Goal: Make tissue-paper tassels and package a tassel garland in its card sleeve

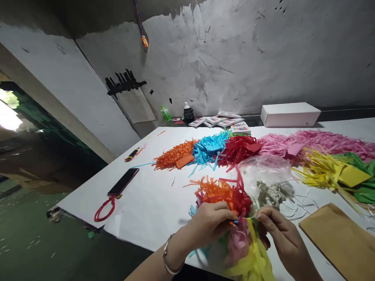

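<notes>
Head view: both hands (240, 226) clamped on multicoloured paper-fringe bundle (231, 199) above white table (152, 203).

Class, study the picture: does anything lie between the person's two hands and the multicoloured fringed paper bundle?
Nothing visible does. The left hand and right hand both already grip the fringed paper bundle directly, above the white table.

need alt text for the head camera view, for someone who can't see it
Two bare hands, left hand and right hand, pinch a multicoloured bundle of fringed paper strips over a white table. Behind lie orange, blue, red, pink and yellow fringe piles, plus a black phone.
</notes>
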The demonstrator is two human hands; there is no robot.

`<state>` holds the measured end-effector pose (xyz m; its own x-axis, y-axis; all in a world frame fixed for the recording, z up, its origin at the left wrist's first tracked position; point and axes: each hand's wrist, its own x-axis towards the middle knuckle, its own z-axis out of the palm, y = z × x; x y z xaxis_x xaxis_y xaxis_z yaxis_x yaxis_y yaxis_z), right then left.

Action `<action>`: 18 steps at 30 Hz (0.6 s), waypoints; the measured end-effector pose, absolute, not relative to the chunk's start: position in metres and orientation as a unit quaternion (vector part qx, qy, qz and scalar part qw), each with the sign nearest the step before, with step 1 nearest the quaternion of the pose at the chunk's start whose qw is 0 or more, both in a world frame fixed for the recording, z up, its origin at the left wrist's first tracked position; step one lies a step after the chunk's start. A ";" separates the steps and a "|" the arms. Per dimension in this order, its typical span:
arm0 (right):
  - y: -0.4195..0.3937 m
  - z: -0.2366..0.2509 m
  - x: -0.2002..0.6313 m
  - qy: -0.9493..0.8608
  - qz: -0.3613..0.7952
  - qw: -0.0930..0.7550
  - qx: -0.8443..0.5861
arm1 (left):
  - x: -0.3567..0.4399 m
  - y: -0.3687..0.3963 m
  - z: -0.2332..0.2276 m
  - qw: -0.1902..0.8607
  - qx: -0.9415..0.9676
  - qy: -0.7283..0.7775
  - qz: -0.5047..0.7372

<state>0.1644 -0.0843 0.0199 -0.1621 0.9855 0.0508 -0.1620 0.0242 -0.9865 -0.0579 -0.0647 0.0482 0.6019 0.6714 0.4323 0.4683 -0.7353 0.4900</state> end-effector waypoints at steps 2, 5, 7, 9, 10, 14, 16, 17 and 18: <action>-0.088 0.019 0.164 -0.486 0.579 0.526 -0.389 | -0.059 -0.064 0.046 0.155 0.876 0.351 0.291; -0.090 0.017 0.166 -0.444 0.615 0.547 -0.354 | -0.061 -0.063 0.052 0.203 0.881 0.364 0.225; -0.089 0.017 0.168 -0.434 0.632 0.540 -0.348 | -0.063 -0.062 0.060 0.271 0.884 0.335 0.182; -0.086 0.018 0.170 -0.448 0.616 0.534 -0.367 | -0.064 -0.060 0.068 0.326 0.870 0.323 0.178; -0.084 0.018 0.171 -0.463 0.595 0.536 -0.379 | -0.064 -0.060 0.071 0.343 0.858 0.333 0.188; -0.080 0.022 0.176 -0.575 0.485 0.527 -0.395 | -0.057 -0.061 0.070 0.338 0.847 0.353 0.208; -0.081 0.024 0.178 -0.612 0.453 0.509 -0.401 | -0.053 -0.062 0.065 0.283 0.875 0.341 0.196; -0.082 0.025 0.179 -0.616 0.444 0.505 -0.411 | -0.053 -0.063 0.064 0.248 0.885 0.344 0.194; -0.082 0.026 0.180 -0.615 0.435 0.503 -0.424 | -0.053 -0.064 0.063 0.210 0.889 0.354 0.199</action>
